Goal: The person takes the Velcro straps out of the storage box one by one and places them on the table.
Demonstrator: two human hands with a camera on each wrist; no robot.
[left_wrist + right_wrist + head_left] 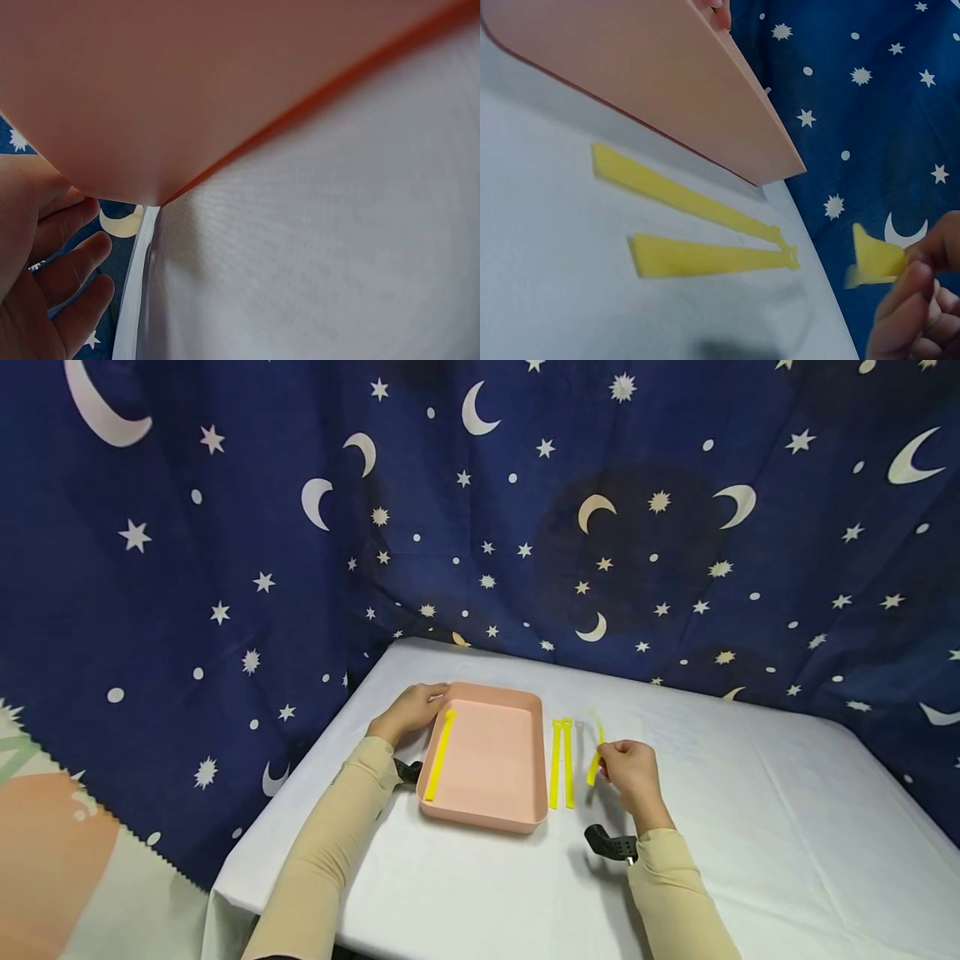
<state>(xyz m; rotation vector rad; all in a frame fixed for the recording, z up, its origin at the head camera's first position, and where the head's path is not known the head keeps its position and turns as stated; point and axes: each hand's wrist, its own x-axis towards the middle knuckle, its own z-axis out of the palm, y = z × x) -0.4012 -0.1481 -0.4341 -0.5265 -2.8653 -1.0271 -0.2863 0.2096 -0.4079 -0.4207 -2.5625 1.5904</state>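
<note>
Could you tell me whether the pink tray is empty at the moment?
Not empty: one yellow strip lies inside the pink tray, along its left wall.

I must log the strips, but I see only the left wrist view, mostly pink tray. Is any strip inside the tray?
Observer: Yes, one yellow strip lies inside the pink tray, along its left side.
Operator: What does the right hand do?
Observer: The right hand pinches another yellow strip, to the right of the tray.
Operator: Are more strips outside?
Observer: Two strips lie side by side on the white table, between tray and right hand.
</note>
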